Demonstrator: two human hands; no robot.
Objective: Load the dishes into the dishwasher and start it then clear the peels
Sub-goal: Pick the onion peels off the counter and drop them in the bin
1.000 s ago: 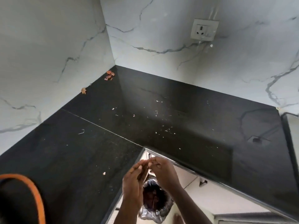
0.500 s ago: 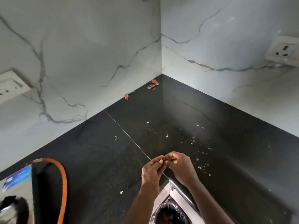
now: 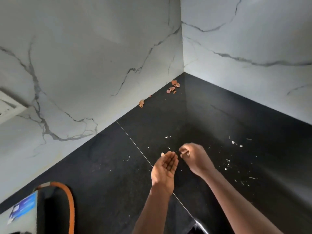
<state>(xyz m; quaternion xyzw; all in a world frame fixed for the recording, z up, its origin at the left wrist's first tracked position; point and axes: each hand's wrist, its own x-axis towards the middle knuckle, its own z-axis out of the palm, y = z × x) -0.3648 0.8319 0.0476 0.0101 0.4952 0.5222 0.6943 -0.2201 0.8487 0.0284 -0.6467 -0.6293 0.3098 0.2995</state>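
Both our hands had parted and moved out over the black counter [image 3: 104, 174].
Our left hand [image 3: 164, 168] lay palm-up, fingers loosely apart; our right hand [image 3: 194, 156] curled nearly closed, contents unclear; peels [image 3: 173, 86] stayed in the corner.

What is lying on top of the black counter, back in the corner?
On the black counter, brown peel pieces lie near the corner, and another peel sits along the left wall. White crumbs are scattered nearer the hands. Anything beneath the left hand and right hand is hidden.
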